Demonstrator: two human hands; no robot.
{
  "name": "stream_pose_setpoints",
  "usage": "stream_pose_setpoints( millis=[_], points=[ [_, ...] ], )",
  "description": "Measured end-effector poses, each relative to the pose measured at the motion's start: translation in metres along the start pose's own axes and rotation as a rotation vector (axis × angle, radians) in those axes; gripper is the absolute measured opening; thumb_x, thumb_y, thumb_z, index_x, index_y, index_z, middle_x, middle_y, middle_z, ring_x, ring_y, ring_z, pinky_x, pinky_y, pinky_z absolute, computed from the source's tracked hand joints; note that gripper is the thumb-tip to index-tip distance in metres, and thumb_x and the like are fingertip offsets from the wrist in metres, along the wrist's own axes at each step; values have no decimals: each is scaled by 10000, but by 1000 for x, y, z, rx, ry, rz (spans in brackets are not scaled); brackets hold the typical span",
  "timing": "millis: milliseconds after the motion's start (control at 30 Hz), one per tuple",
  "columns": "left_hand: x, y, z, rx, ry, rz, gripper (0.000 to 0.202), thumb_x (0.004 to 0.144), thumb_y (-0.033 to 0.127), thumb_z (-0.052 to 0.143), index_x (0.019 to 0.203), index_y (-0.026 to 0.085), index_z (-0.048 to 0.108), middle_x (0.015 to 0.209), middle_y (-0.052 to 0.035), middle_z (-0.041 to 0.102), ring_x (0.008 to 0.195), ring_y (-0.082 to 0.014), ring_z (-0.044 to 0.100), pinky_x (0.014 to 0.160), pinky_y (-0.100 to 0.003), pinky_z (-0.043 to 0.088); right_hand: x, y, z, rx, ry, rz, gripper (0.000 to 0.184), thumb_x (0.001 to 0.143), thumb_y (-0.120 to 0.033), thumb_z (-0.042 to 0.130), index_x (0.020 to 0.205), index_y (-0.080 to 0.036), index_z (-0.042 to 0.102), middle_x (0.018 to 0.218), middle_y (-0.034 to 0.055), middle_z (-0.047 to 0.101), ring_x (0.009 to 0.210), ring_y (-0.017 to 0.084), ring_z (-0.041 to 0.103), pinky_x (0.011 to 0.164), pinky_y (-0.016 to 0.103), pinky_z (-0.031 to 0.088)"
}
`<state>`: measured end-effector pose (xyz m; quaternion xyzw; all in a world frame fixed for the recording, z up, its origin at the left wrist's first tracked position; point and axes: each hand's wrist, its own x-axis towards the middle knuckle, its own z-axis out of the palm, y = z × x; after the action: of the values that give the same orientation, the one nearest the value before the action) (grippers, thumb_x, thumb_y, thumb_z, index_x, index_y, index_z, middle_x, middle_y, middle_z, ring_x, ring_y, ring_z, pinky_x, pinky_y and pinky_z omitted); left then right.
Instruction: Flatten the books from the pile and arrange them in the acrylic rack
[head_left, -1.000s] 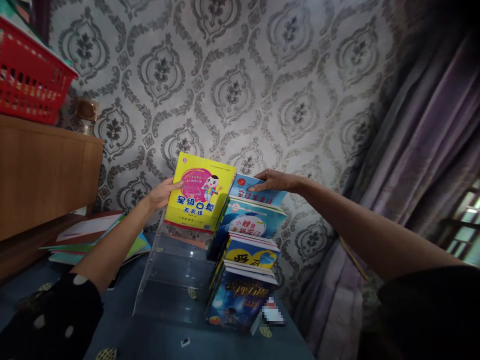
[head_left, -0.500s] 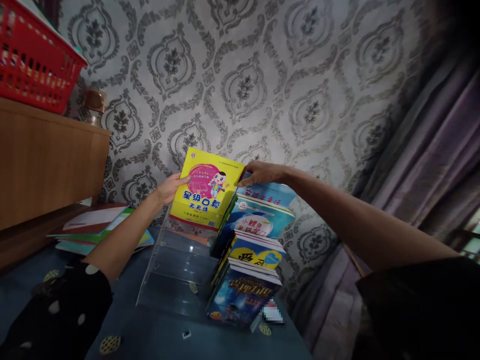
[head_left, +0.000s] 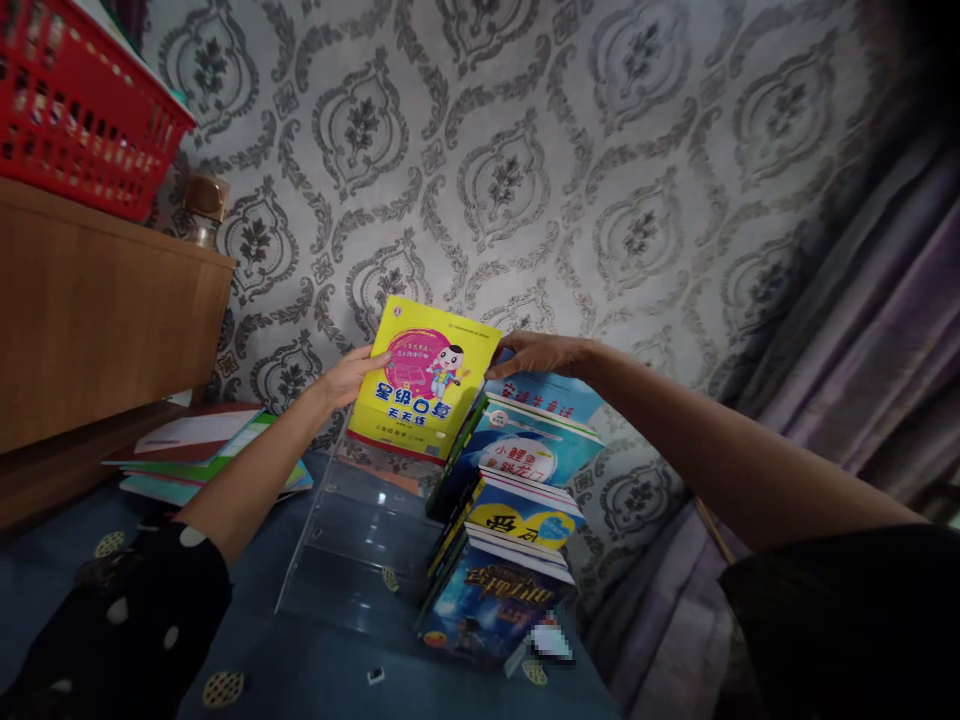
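A yellow children's book [head_left: 424, 378] with a cartoon child on the cover stands in the top left tier of a clear acrylic rack [head_left: 352, 545]. My left hand [head_left: 349, 378] grips its left edge, thumb on the cover. My right hand [head_left: 536, 355] pinches its top right corner, just above a blue book [head_left: 551, 395] in the rack's top right tier. Below that blue book, further books [head_left: 517, 520] fill the right column of tiers. The left column's lower tiers hold nothing.
A wooden cabinet [head_left: 97, 310] at left carries a red plastic basket [head_left: 75, 105] and a small jar [head_left: 202, 205]. Flat books and papers [head_left: 210, 450] lie stacked beside the rack on the blue tablecloth [head_left: 315, 680]. Purple curtains [head_left: 862, 330] hang at right.
My right hand has moved from the blue book's top edge to the yellow book's top right corner. The yellow book sits slightly higher and more upright in view.
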<state>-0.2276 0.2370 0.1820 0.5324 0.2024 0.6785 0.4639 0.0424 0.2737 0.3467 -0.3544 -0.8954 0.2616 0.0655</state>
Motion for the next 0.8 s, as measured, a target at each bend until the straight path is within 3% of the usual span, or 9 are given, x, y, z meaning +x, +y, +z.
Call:
stream_pose_setpoints(
  millis=[200,433,600,800],
  points=[
    [-1,3,-3,47,-92,-57,372,764,286,790,1076,103,703,985,-164,760,902,-325,728,839,-449,581,-3,0,-1,65,-106,69,564,550,-363,878,1063,-186,723,833,38,781,768,236,723,784,360,594],
    [-10,10,4,147,-116,-111,432,672,283,868,1021,72,725,972,-184,758,871,-323,729,825,-459,580,-9,-3,-3,76,-106,83,503,558,-296,862,1025,-168,725,767,34,770,672,210,710,736,352,606],
    [-11,9,8,155,-116,-84,433,707,275,838,1067,70,712,960,-175,761,895,-332,728,835,-462,577,-14,-4,-1,58,11,73,405,600,-396,875,887,-146,737,749,67,753,688,218,694,680,339,609],
    [-10,6,7,129,-115,-85,421,741,283,811,1098,87,705,975,-161,764,857,-309,736,807,-432,594,-4,5,2,20,119,5,368,578,-449,888,642,-142,697,529,3,652,439,102,541,446,222,505]
  ],
)
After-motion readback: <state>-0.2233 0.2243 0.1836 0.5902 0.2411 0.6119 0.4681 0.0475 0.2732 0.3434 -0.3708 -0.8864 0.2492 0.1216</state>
